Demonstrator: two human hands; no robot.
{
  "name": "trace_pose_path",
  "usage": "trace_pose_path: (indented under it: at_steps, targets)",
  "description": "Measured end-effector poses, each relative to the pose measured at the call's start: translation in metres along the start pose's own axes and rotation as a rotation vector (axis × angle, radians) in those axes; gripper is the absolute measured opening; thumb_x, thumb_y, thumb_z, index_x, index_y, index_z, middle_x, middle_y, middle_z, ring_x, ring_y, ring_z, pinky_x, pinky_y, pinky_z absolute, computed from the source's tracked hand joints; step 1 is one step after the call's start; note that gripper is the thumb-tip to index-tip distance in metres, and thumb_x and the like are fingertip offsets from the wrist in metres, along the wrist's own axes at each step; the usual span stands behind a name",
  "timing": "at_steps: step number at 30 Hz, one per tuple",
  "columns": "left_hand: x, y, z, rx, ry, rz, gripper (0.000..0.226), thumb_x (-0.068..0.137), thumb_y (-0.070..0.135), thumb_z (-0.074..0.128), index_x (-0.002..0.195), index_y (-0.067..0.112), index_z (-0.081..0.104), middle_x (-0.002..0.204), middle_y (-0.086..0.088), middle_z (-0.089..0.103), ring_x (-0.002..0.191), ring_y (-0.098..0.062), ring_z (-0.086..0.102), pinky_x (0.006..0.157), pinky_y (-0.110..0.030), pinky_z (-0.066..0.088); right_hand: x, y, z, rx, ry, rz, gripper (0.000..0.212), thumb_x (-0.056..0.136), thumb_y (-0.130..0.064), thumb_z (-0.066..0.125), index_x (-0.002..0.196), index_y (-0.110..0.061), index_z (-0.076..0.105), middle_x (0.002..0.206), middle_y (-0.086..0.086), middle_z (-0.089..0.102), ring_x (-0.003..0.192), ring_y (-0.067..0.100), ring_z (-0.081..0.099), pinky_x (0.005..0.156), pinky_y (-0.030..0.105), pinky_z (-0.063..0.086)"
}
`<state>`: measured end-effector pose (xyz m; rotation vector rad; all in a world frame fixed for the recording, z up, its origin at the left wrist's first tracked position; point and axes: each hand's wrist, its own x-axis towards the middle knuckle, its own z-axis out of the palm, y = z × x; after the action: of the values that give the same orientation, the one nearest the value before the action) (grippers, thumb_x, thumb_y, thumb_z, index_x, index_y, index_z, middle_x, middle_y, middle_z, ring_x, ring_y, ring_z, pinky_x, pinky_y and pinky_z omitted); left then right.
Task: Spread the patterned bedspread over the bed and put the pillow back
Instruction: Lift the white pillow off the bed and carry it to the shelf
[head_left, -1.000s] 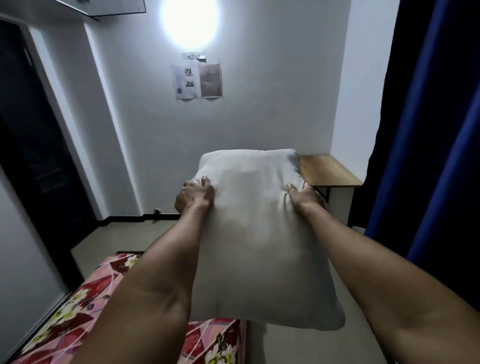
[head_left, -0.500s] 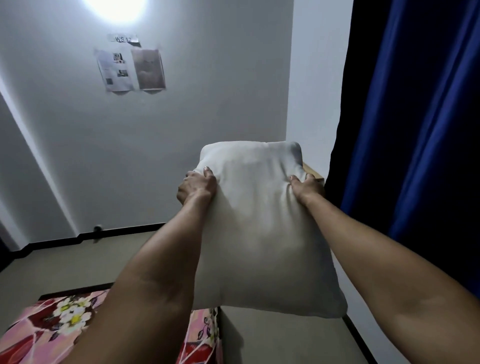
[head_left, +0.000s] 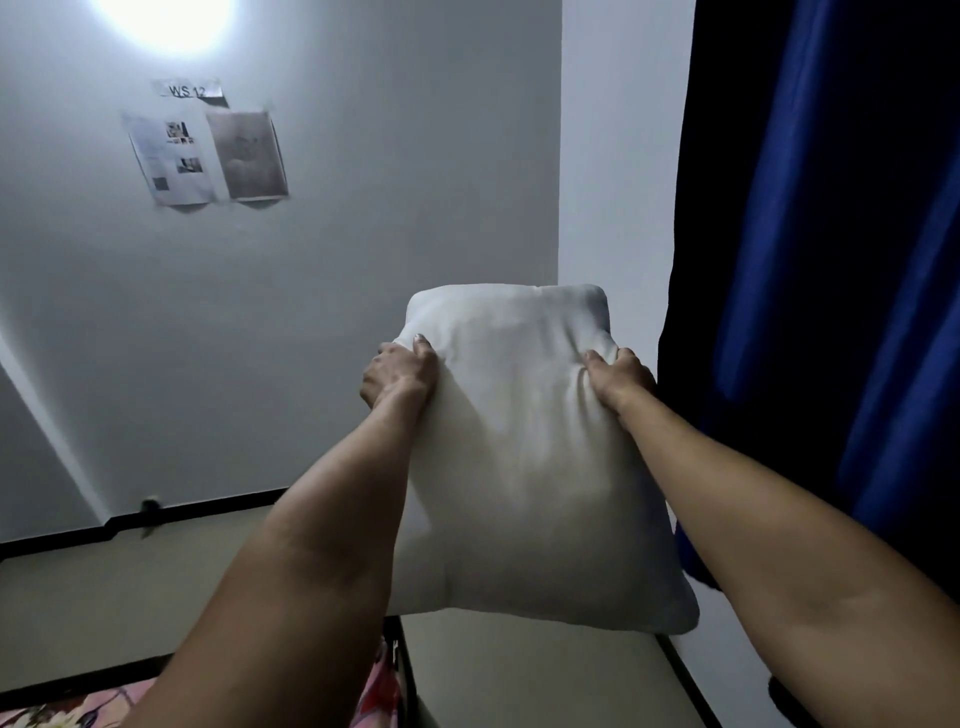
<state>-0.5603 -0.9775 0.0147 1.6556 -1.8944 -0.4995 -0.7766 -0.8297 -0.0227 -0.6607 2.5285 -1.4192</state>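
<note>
Head view is showing, at the lower left, a strip of the patterned bedspread (head_left: 62, 712) lying on the bed. Papers (head_left: 205, 153) are hanging on the wall at upper left. Left hand (head_left: 400, 371) is gripping the white pillow (head_left: 524, 467) at centre — fingers pinching its side. Right hand (head_left: 621, 376) is clutching the opposite side, just beside the blue curtain (head_left: 831, 260) — the pillow is hanging in the air.

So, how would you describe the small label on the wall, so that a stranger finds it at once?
Look at the pale wall on the left, under the bright light. Two paper sheets hang there side by side. The label is the narrow strip just above them, the only one with large printed characters.
</note>
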Motion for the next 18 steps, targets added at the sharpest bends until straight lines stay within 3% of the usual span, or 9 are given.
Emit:
trace_pose_path:
  at_steps: [18]
  targets:
    - [0.155, 0.111, 0.134, -0.006, -0.029, -0.023, 0.065, 0.097, 0.056, 0.032, 0.134, 0.006, 0.05, 0.134, -0.016, 0.058, 0.125, -0.035, 0.053, 0.097, -0.04, 0.042, 0.227, -0.009, 0.045, -0.051, -0.01, -0.015, 0.063, 0.094, -0.055, 0.046, 0.141, -0.013, 0.046, 0.142, 0.015, 0.05, 0.128, 0.036, 0.05, 0.1, 0.041, 0.042]
